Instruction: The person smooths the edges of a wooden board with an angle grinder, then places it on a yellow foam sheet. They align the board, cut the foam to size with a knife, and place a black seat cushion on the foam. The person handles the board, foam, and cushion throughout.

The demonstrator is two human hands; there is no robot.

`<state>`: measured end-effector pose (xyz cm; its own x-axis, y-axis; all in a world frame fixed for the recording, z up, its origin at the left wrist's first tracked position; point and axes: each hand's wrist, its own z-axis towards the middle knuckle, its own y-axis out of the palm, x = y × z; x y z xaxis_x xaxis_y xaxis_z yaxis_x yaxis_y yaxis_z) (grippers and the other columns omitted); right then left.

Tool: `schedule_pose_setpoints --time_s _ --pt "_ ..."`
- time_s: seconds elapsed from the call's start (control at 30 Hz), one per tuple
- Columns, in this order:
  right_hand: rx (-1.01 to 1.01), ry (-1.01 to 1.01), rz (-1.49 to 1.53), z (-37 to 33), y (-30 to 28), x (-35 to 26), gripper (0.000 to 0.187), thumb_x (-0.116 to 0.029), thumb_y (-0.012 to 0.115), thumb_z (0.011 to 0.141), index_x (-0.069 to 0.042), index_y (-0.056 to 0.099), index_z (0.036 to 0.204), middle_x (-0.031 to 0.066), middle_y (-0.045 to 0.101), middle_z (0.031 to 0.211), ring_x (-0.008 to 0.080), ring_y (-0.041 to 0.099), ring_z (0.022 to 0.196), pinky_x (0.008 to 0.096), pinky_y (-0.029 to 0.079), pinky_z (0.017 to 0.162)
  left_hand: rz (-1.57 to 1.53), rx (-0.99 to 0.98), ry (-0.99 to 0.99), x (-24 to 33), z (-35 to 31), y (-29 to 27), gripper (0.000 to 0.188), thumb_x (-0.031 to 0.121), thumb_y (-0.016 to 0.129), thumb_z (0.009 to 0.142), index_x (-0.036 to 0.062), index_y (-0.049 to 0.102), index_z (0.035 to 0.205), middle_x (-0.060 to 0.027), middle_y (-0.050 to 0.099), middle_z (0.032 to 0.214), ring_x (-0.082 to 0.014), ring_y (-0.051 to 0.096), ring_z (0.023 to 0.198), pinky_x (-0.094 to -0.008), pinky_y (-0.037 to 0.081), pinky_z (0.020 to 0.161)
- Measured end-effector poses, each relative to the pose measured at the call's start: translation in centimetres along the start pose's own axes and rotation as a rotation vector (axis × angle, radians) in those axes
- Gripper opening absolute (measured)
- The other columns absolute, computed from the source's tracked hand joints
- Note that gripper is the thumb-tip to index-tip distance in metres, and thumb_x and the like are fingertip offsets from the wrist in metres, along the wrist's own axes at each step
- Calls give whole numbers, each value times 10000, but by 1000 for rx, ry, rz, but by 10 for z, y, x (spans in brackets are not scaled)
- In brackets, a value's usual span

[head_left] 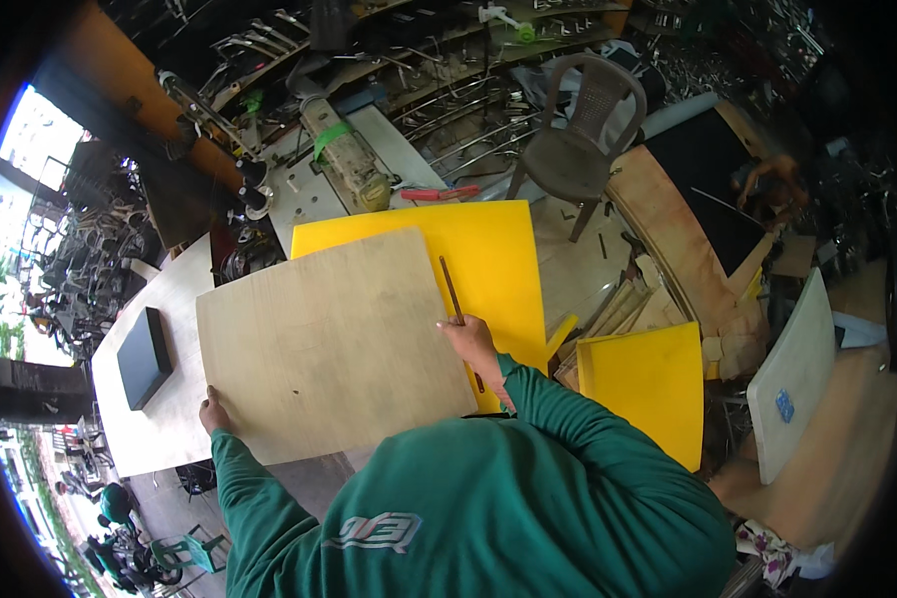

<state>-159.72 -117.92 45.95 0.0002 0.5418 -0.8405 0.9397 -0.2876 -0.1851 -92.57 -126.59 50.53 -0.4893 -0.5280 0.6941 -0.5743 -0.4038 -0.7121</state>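
Observation:
A pale plywood board (319,339) lies tilted over a bright yellow sheet (493,249), which shows beyond its far and right edges. My left hand (212,412) grips the board's near left edge, with the thumb on top and the other fingers hidden beneath. At the board's right edge, my right hand (475,344) is closed around a thin brown strip (450,284). The strip runs lengthwise over the yellow sheet and shows on both sides of the hand. Its exact kind cannot be made out.
On the white tabletop (149,439) at left sits a dark flat box (145,359). A power tool with a green band (334,149) and a red-handled tool (441,193) lie beyond the boards. A brown plastic chair (568,164) and a yellow panel (648,389) stand at right.

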Motion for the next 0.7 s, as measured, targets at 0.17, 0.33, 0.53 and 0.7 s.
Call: schedule_pose_setpoints --time_s 0.17,0.33,0.53,0.7 --pt "103 -110 300 8 -58 -12 340 -321 811 929 7 729 968 80 747 910 202 689 840 371 542 765 -192 -157 118 45 -4 54 634 568 683 1050 -59 747 977 -88 715 844 -187 589 757 -365 504 716" --pt "405 -98 68 17 -134 30 277 -278 795 930 -5 769 968 86 761 829 214 721 792 366 573 769 -204 -354 123 63 -31 168 502 499 738 1046 13 753 921 5 662 778 -116 509 682 -321 434 621" --pt "623 -57 -271 26 -140 81 328 -347 764 901 -30 804 973 197 788 883 386 769 852 472 578 770 134 -345 282 47 -56 211 561 522 754 982 -21 804 1114 -168 807 914 -277 772 850 -424 582 801" --pt "659 9 -465 34 -150 101 426 -421 742 901 -10 783 1004 273 746 916 497 722 887 534 554 772 174 -700 411 60 -39 178 540 504 689 975 -3 797 1128 -225 793 959 -323 781 890 -437 581 829"
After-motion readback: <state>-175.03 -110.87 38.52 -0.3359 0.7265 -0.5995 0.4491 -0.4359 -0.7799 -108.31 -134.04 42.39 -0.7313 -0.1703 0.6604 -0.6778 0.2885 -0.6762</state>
